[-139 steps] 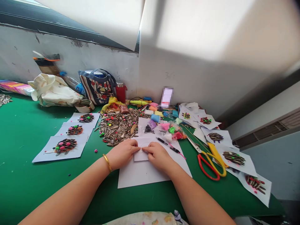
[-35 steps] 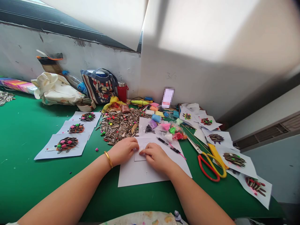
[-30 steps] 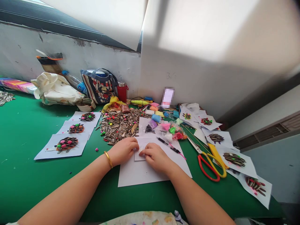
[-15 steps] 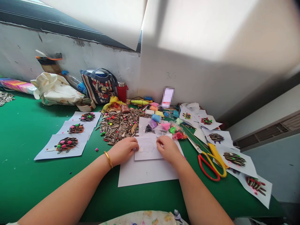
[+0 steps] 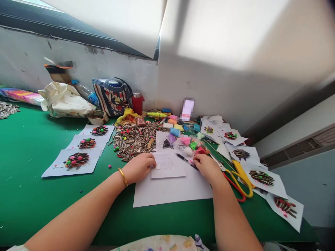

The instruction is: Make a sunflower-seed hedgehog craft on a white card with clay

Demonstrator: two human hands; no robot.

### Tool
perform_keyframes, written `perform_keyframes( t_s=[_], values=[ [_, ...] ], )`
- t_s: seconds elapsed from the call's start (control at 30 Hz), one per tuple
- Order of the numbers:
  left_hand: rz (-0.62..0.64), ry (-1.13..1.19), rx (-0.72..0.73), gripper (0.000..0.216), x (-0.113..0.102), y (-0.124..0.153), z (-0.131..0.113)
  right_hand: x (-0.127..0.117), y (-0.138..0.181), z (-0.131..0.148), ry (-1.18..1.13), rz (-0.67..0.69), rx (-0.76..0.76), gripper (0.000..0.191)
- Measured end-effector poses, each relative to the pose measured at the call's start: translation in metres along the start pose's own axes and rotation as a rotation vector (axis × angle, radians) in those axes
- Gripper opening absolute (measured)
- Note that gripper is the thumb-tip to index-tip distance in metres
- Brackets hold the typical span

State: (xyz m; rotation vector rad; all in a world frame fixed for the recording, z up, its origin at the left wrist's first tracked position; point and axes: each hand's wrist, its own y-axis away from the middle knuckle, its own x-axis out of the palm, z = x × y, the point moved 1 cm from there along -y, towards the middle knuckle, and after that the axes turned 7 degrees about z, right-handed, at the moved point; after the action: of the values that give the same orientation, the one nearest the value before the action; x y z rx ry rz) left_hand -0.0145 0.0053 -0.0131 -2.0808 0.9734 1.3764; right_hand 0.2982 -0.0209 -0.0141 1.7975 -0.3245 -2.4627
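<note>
A small white card (image 5: 170, 167) with a faint drawn outline lies on a larger white sheet (image 5: 172, 190) on the green table (image 5: 31, 150). My left hand (image 5: 138, 168), with a gold bangle at the wrist, presses the card's left edge with curled fingers. My right hand (image 5: 206, 165) has reached right of the card, its fingers closing over a black and pink pen (image 5: 186, 160) beside small bags of coloured clay (image 5: 193, 144).
A heap of striped sunflower seeds (image 5: 133, 139) lies just behind the card. Finished seed pictures on paper lie at left (image 5: 75, 161) and right (image 5: 261, 177). Red and yellow scissors (image 5: 237, 179) rest at right. Bags (image 5: 65, 101) and a red flask (image 5: 136, 103) stand by the wall.
My right hand left the card's centre and moved right to the pen, uncovering the drawn outline. My left hand stayed at the card's left edge.
</note>
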Motion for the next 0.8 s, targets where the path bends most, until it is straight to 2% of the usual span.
perform_keyframes(
  t_s=[0.2,0.6,0.7,0.8],
  values=[
    [-0.005,-0.005,-0.004,0.032,0.000,0.000,0.000,0.000,0.004,-0.013,0.024,0.040,0.034,0.018],
    [-0.014,-0.011,-0.007,0.032,0.003,0.000,0.001,-0.006,-0.001,0.011,0.252,0.135,0.083,0.010],
    [-0.028,-0.007,-0.017,0.034,0.003,0.000,0.001,-0.006,-0.001,0.011,0.236,0.113,0.080,0.009],
    [-0.028,-0.003,-0.015,0.036,0.003,0.001,0.001,-0.008,0.002,0.014,0.233,-0.006,0.036,0.007]
  ],
)
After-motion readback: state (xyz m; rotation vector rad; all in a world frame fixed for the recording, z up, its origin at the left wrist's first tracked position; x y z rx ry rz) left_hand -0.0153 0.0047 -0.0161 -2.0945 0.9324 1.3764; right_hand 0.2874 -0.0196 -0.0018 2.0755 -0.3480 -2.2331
